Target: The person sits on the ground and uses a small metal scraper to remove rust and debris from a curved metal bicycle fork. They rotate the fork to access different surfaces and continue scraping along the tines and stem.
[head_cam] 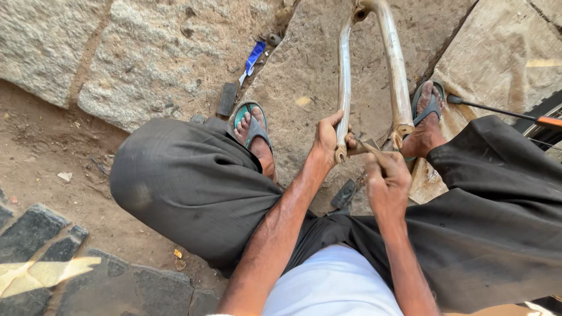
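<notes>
Head view — my left hand (328, 140) grips the worn metal fork (398, 76); right hand (383, 175) fingers pinch a small tool (369, 146) — sandalled feet flank it.

Rough stone slabs (170, 52) and bare dirt (52, 152) form the ground. A blue wrapper (253, 58) and dark block (227, 99) lie there.

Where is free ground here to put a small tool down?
Bare stone lies left of the metal fork, above the left hand. Open dirt lies left of the knee. It is crowded between the feet, where the right hand works at the fork ends.
</notes>
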